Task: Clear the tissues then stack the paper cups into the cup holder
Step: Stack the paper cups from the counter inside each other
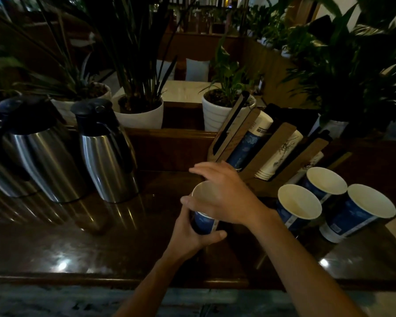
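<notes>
Gripping a blue cup (204, 221) upright, the left hand (193, 234) wraps its wall; the right hand (224, 197) rests spread over its rim. Loose cups (298, 205) stand right, nearer the right hand, with the cup holder (270, 145) slanting beyond.

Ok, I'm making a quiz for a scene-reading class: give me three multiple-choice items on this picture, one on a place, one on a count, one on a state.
1. Where is the wooden cup holder relative to the steel jugs?
A. to their right
B. to their left
C. in front of them

2. How many loose blue cups stand on the counter, apart from the held one?
A. one
B. three
C. five

3. What is the left hand doing?
A. resting flat on the counter
B. gripping a blue cup
C. lifting a jug

Answers: 1 A, the holder sits on the right of the counter. 2 B, three open cups stand by the holder. 3 B, its fingers wrap the cup's wall while the right hand covers the rim.
</notes>
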Demonstrator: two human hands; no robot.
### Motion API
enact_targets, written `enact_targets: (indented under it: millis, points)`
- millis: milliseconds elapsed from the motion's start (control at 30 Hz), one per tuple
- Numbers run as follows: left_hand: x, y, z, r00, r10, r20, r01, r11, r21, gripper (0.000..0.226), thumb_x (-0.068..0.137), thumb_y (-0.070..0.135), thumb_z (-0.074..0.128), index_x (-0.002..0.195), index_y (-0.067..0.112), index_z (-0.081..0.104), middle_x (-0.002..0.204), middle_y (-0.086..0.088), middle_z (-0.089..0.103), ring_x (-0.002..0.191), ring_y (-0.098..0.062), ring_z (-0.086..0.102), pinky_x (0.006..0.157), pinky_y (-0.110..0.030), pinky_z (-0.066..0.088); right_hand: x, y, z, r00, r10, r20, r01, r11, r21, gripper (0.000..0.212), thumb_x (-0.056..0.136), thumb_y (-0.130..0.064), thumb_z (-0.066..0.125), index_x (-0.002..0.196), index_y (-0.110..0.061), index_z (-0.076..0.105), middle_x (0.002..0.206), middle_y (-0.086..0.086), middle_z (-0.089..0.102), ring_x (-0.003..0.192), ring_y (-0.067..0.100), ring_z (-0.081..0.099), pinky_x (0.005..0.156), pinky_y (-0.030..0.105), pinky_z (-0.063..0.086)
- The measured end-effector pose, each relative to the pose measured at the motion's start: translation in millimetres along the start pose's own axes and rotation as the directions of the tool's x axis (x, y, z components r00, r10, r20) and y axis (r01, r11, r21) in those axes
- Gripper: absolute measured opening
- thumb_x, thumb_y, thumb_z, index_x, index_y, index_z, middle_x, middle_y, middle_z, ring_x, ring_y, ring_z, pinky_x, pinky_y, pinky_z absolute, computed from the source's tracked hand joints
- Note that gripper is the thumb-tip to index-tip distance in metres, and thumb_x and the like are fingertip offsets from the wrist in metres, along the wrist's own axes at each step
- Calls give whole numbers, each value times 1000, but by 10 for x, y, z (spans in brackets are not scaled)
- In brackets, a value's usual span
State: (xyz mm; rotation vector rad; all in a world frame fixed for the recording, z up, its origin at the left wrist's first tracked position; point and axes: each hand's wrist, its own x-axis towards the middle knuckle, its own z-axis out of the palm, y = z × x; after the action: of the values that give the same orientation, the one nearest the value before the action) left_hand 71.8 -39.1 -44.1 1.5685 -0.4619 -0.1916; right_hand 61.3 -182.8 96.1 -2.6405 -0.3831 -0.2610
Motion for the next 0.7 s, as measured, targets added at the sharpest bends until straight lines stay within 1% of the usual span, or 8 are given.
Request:
enact_targets:
  millis: [100, 167, 233, 300, 400, 567, 633, 700]
  points:
    - [-2, -20, 90, 1000, -3, -18, 3, 1000, -9, 90, 66, 34, 102, 140, 46, 51, 139, 18, 65, 131, -4, 64, 104, -18, 54, 130, -90, -22, 975, -62, 213, 89, 989, -117, 72, 85, -78, 46, 142, -35, 49, 151, -10, 46, 144, 8, 32, 124, 45, 9]
    - [10, -31, 130, 1000, 12, -19, -12, 1000, -21, 82, 69, 27, 100, 135, 45, 55, 138, 13, 67, 128, -7, 66, 105, -24, 56, 158, -121, 17, 951, -55, 306, 108, 981, -162, 61, 91, -71, 44, 136, -32, 55, 142, -7, 54, 134, 14, 43, 116, 41, 23]
    - [21, -32, 151, 999, 22, -46, -24, 999, -42, 79, 70, 20, 98, 134, 44, 58, 137, 10, 69, 126, -9, 69, 103, -27, 59, 150, -133, 59, 951, -42, 307, 106, 975, -195, 46, 95, -63, 42, 122, -31, 60, 123, -6, 59, 113, 14, 51, 100, 40, 35]
    - [53, -59, 166, 998, 23, -52, -25, 999, -42, 79, 72, 9, 96, 139, 26, 56, 137, 1, 69, 126, -18, 70, 105, -39, 59, 143, -131, 70, 960, -26, 279, 89, 972, -216, 32, 96, -57, 39, 104, -32, 58, 103, -8, 54, 96, 12, 47, 88, 39, 38]
    - [83, -53, 180, 999, 23, -48, -24, 999, -24, 83, 73, 2, 95, 143, 15, 51, 138, -1, 68, 125, -19, 70, 102, -33, 60, 128, -146, 114, 969, 18, 245, 34, 978, -208, 25, 96, -52, 37, 94, -29, 49, 92, -6, 46, 89, 14, 44, 77, 37, 36]
    - [58, 43, 112, 1000, -20, 19, 21, 998, -65, 72, 72, 28, 98, 133, 45, 62, 137, 10, 70, 126, -11, 70, 103, -33, 60, 170, -190, 205, 968, 113, 225, -52, 964, -262, 30, 96, -54, 34, 102, -26, 43, 100, -2, 44, 96, 19, 46, 77, 39, 37]
    - [79, 50, 106, 999, -41, 19, 42, 999, -20, 73, 74, 18, 96, 132, 45, 63, 135, 12, 71, 125, -8, 69, 103, -33, 60, 233, -186, 144, 937, -2, 350, 93, 966, -242, 37, 96, -55, 35, 105, -25, 55, 102, -3, 50, 102, 21, 51, 90, 44, 37]
    - [77, 20, 114, 998, -59, -7, 59, 998, -25, 75, 74, 17, 96, 139, 30, 60, 137, 7, 69, 128, -10, 67, 103, -32, 59, 259, -182, 117, 898, -163, 408, 270, 937, -220, 39, 97, -50, 36, 95, -25, 66, 92, -8, 55, 94, 16, 52, 96, 43, 35]
